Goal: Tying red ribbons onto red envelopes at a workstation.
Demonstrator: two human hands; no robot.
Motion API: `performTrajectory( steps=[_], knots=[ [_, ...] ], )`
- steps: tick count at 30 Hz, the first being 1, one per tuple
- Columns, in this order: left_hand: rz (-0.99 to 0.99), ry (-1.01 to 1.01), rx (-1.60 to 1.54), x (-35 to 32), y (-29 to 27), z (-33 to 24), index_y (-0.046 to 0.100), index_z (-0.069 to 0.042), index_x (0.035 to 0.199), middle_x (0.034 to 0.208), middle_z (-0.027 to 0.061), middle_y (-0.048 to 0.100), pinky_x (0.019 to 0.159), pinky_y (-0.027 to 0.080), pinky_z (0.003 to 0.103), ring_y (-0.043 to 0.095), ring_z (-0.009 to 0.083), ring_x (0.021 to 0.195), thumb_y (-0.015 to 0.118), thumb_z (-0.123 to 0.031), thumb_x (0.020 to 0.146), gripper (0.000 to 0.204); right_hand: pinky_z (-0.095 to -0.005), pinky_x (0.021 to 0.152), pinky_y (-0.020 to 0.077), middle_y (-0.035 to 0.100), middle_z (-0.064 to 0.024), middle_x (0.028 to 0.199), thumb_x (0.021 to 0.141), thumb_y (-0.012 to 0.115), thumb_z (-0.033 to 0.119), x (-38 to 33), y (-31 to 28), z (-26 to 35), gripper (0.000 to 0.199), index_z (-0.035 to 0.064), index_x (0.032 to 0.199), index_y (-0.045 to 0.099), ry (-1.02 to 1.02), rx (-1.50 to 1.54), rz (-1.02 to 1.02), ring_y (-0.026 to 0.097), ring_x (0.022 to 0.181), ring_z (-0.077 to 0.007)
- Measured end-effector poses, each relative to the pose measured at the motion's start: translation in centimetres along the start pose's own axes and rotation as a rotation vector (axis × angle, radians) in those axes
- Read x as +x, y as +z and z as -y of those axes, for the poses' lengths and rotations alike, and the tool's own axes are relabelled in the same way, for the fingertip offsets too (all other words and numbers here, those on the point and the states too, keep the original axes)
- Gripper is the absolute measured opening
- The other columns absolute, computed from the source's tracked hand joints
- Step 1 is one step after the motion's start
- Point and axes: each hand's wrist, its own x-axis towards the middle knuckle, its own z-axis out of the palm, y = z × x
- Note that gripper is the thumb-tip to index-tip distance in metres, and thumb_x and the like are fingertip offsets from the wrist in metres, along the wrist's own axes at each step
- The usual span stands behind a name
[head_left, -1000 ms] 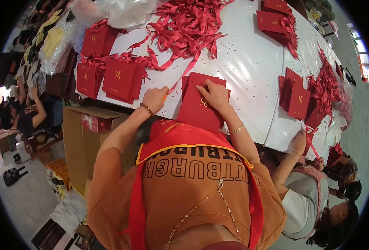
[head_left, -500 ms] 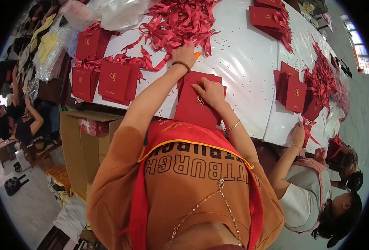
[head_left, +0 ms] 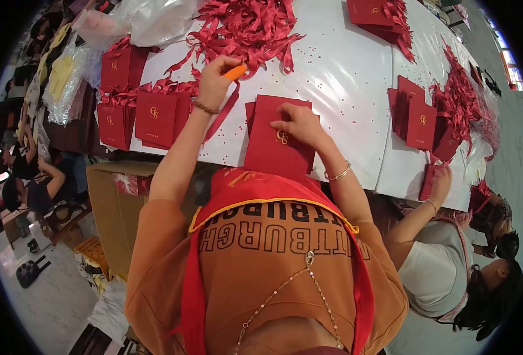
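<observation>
My left hand (head_left: 215, 86) is raised above the white table, closed on a red ribbon (head_left: 224, 112) that trails down toward the table edge. An orange cover (head_left: 236, 72) shows at its thumb. In front of me lies a flat red paper bag (head_left: 273, 155) with a gold emblem, its lower edge against my red apron. Another bag shows slightly from under its left side. My right hand (head_left: 300, 123) rests on the upper part of this bag with curled fingers, partly covering the emblem. Beyond my left hand is a tangled heap of red ribbons (head_left: 246, 29).
Red bags with ribbons (head_left: 155, 115) stand at the left. More bags (head_left: 421, 121) stand to the right, beside another ribbon heap (head_left: 453, 97). A co-worker's hand (head_left: 441, 183) holds a small red bag there. A cardboard box (head_left: 110, 222) sits below the table's left edge.
My left hand has drawn back from the ribbon heap toward the left and lifted, bringing a ribbon along. My right hand stays on the bag. The co-worker's hand has shifted slightly right.
</observation>
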Motion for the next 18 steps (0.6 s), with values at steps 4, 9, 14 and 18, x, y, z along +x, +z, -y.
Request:
performTrajectory(
  steps=[4, 9, 14, 18],
  knots=[
    [-0.017, -0.126, -0.173, -3.0, -0.7, -3.2, 0.056, -0.001, 0.096, 0.078, 0.0083, 0.060, 0.052, 0.044, 0.019, 0.054, 0.0083, 0.059, 0.056, 0.001, 0.080, 0.016, -0.0334, 0.068, 0.0463, 0.063, -0.0112, 0.082, 0.072, 0.068, 0.028, 0.7, -1.3, 0.6, 0.038, 0.0029, 0.099, 0.059, 0.048, 0.021, 0.035, 0.061, 0.077, -0.0245],
    [0.227, -0.327, 0.285, -6.5, 0.6, -1.0, 0.059, -0.004, 0.103, 0.076, 0.0053, 0.060, 0.054, 0.044, 0.023, 0.055, 0.0101, 0.060, 0.048, -0.008, 0.084, 0.022, -0.0312, 0.071, 0.0452, 0.062, -0.0118, 0.086, 0.075, 0.066, 0.019, 0.8, -0.3, -0.5, 0.034, 0.0006, 0.103, 0.057, -0.004, 0.150, 0.081, 0.059, 0.078, -0.0209],
    [0.225, 0.104, 0.710, -9.8, 2.7, 0.5, 0.062, -0.005, 0.095, 0.085, 0.0161, 0.060, 0.068, 0.046, 0.038, 0.058, 0.0328, 0.079, 0.052, -0.011, 0.078, 0.020, -0.0281, 0.069, 0.0445, 0.061, -0.0093, 0.083, 0.075, 0.066, 0.018, 0.6, 0.0, -0.3, 0.036, -0.0005, 0.105, 0.057, 0.045, 0.197, 0.142, 0.057, 0.075, -0.0155],
    [0.202, 0.055, 0.703, -9.7, 2.8, -0.2, 0.061, -0.006, 0.087, 0.081, 0.0139, 0.060, 0.066, 0.046, 0.039, 0.058, 0.0322, 0.075, 0.054, -0.011, 0.077, 0.014, -0.0276, 0.067, 0.0444, 0.061, -0.0081, 0.079, 0.074, 0.067, 0.018, 0.2, 0.0, 0.0, 0.036, 0.0003, 0.104, 0.058, 0.079, 0.223, 0.137, 0.056, 0.071, -0.0135]
  ],
)
